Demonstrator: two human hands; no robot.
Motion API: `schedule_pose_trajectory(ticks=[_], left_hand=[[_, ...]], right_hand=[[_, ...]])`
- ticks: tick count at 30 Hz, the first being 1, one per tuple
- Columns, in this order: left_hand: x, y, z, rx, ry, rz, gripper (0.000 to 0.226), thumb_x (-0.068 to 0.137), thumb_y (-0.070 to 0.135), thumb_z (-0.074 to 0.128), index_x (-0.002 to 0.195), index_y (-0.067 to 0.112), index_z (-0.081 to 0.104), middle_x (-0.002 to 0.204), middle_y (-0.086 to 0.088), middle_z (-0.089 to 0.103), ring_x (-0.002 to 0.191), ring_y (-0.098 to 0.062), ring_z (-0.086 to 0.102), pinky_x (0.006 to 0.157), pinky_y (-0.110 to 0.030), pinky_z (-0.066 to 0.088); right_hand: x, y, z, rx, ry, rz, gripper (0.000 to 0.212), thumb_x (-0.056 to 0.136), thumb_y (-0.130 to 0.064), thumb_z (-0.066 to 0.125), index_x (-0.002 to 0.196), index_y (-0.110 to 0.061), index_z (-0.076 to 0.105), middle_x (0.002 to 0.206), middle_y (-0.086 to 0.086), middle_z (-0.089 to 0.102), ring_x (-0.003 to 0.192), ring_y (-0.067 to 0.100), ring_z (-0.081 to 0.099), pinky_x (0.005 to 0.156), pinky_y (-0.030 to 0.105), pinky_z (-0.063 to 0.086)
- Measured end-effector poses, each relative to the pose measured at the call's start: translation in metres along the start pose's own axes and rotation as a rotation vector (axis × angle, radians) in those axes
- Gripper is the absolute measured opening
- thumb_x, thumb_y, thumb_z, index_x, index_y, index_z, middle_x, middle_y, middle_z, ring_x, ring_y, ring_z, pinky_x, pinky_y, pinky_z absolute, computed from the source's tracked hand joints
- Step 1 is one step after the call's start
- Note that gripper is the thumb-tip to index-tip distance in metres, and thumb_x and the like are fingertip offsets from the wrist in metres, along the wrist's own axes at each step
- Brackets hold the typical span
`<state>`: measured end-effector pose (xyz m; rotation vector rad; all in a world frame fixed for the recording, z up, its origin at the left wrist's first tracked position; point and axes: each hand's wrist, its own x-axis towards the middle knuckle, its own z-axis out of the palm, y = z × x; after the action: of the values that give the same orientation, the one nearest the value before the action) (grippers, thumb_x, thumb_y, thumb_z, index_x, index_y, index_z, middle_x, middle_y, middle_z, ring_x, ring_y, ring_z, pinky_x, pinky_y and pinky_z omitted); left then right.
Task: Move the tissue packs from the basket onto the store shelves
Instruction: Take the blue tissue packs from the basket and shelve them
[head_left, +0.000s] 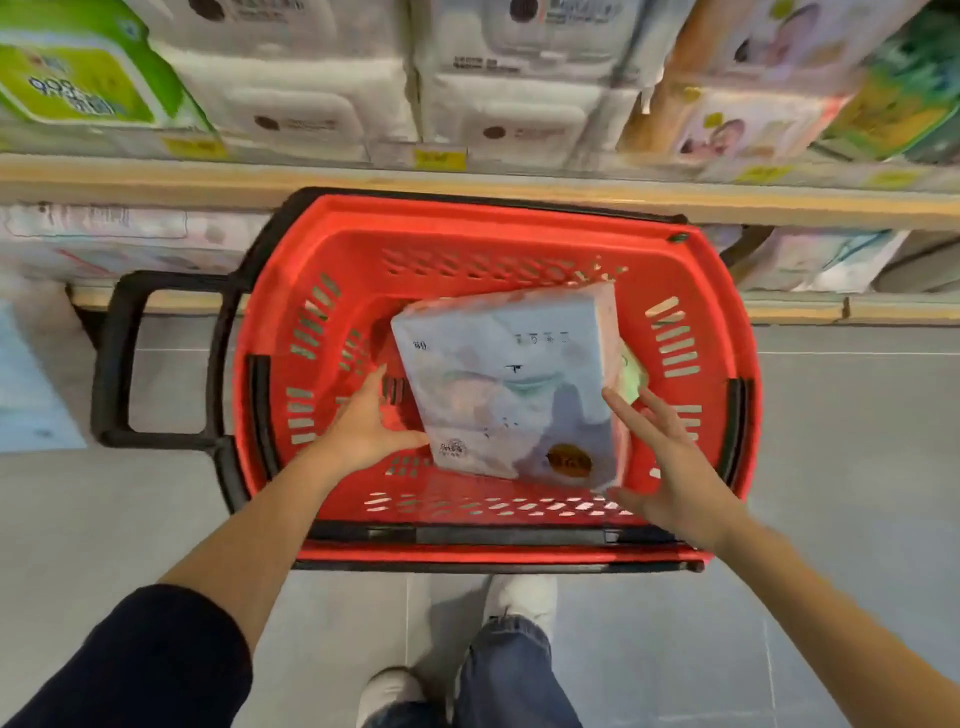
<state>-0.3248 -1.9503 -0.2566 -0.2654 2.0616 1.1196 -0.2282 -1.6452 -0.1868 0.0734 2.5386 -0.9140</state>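
Left hand (363, 431), right hand (670, 467): pack (514, 384) between

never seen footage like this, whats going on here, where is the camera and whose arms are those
There is no machine here. One camera worn on a person's head looks down at their own arms. The left hand and right hand, fingers straight, are set against either side of a pale tissue pack, which sits tilted inside a red basket. Beyond the basket, store shelves carry more packs. Neither hand curls round the pack, and whether it is lifted cannot be told.
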Motion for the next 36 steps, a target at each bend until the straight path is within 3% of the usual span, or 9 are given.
schedule_pose_trajectory(ticks=[4,10,13,16,22,25,29,32,36], left_hand=[[0.046,-0.029,0.016,0.01,0.012,-0.037,0.116,0.062,0.013,0.084,0.147,0.012,0.006,0.146,-0.017,0.034,0.131,-0.03,0.039,0.108,-0.045,0.034],[0.077,-0.05,0.029,0.017,-0.022,-0.085,0.126,0.053,0.03,0.088,0.147,0.015,0.005,0.142,-0.012,0.041,0.127,-0.027,0.045,0.105,-0.041,0.038],[0.087,-0.052,0.032,0.012,-0.1,-0.063,0.14,0.033,0.048,0.088,0.145,0.028,0.005,0.147,-0.006,0.034,0.132,-0.023,0.039,0.106,-0.045,0.038],[0.094,-0.048,0.04,-0.044,-0.102,-0.005,0.13,0.037,0.035,0.089,0.138,0.038,0.008,0.143,0.004,0.032,0.13,-0.018,0.038,0.106,-0.044,0.038],[0.096,-0.042,0.05,-0.17,0.002,0.07,0.126,0.049,0.015,0.089,0.141,0.029,0.004,0.135,0.01,0.026,0.132,-0.011,0.028,0.11,-0.037,0.032],[0.084,-0.041,0.051,-0.181,0.029,0.075,0.116,0.057,0.007,0.086,0.141,0.022,0.007,0.129,0.01,0.029,0.124,-0.008,0.033,0.1,-0.028,0.035],[0.068,-0.031,0.047,-0.14,0.03,0.104,0.11,0.06,0.004,0.083,0.141,0.016,0.009,0.124,0.011,0.029,0.118,-0.005,0.034,0.093,-0.022,0.034],[0.057,-0.026,0.033,-0.104,0.028,0.15,0.123,0.055,0.005,0.086,0.144,0.018,0.002,0.139,0.009,0.022,0.128,-0.006,0.03,0.103,-0.026,0.034],[0.033,-0.015,0.009,0.017,0.032,0.255,0.148,0.048,0.02,0.088,0.141,0.018,-0.028,0.155,0.009,-0.013,0.142,-0.008,0.005,0.115,-0.031,0.02]], right_hand=[[0.02,0.024,0.017,0.03,-0.002,-0.087,0.1,0.071,-0.019,0.078,0.142,-0.046,0.013,0.155,-0.006,0.004,0.142,0.013,0.011,0.105,0.027,0.026],[0.041,0.034,0.031,0.086,-0.024,-0.156,0.104,0.067,-0.034,0.076,0.139,-0.055,0.005,0.157,-0.005,-0.009,0.144,0.006,-0.011,0.111,0.015,0.007],[0.047,0.038,0.035,0.034,-0.035,-0.184,0.114,0.066,-0.023,0.081,0.138,-0.057,-0.001,0.156,-0.002,-0.017,0.144,0.01,-0.015,0.107,0.004,0.005],[0.05,0.037,0.038,0.051,-0.037,-0.152,0.109,0.065,-0.035,0.075,0.135,-0.061,-0.004,0.155,0.0,-0.022,0.143,0.01,-0.019,0.1,-0.005,0.005],[0.05,0.031,0.033,0.062,-0.057,-0.154,0.105,0.06,-0.051,0.067,0.139,-0.054,-0.003,0.156,-0.002,-0.021,0.143,0.008,-0.016,0.1,-0.005,0.008],[0.05,0.025,0.031,0.072,-0.042,-0.161,0.108,0.059,-0.056,0.069,0.141,-0.051,-0.001,0.157,0.001,-0.017,0.143,0.004,-0.012,0.095,-0.008,0.012],[0.047,0.021,0.028,0.035,-0.026,-0.163,0.119,0.06,-0.035,0.083,0.139,-0.053,-0.006,0.157,-0.001,-0.011,0.132,-0.018,-0.006,0.095,0.0,0.024],[0.044,0.016,0.022,0.04,-0.031,-0.075,0.129,0.057,-0.022,0.087,0.136,-0.058,-0.008,0.158,-0.003,-0.006,0.127,0.002,0.027,0.087,0.021,0.034],[0.046,0.007,0.016,0.11,-0.021,-0.087,0.129,0.057,-0.027,0.087,0.139,-0.052,-0.009,0.157,-0.007,-0.001,0.142,0.003,0.007,0.095,0.005,0.021]])
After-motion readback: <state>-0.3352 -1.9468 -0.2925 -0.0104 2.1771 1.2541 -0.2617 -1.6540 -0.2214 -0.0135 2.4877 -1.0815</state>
